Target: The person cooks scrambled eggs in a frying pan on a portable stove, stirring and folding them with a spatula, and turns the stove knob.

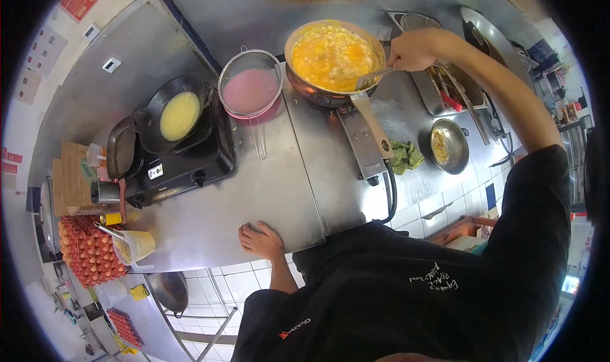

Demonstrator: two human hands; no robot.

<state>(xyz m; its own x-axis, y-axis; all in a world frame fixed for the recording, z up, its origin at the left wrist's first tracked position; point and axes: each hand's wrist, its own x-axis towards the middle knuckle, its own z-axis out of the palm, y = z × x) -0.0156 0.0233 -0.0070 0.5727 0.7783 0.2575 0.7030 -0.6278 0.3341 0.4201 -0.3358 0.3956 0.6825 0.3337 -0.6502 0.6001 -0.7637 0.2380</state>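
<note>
My right hand [416, 49] grips the handle of a spatula [372, 77], whose blade dips into the near right side of a deep pan [289, 50]. Yellow, partly set egg mixture [333, 57] fills much of this pan. The pan sits over a lit portable burner [363, 143], its beige handle [373, 120] pointing toward me. On the counter's front edge rests my left hand [260, 240], fingers apart and nothing in it.
A fine strainer [251, 85] lies over a pink bowl left of the pan. Farther left, a black stove [210, 155] bears a wok [149, 117] with pale yellow liquid. A green cloth [405, 157] and a steel bowl [454, 149] sit right; egg trays [89, 251] stand left.
</note>
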